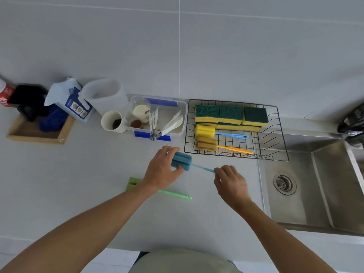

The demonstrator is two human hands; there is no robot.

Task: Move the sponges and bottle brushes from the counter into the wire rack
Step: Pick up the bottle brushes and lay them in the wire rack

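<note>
Now my left hand (164,170) grips the blue bottle brush (182,161) mid-frame, fingers clamped on its sponge head, while my right hand (229,180) pinches its handle.

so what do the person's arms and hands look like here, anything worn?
Both forearms are bare up to the frame edge: no sleeves in view. No gloves, watch, rings or bands visible on the left hand or the right hand. No markings or cables on either arm. At the bottom edge, a pale greenish-beige top shows on the torso.
</note>
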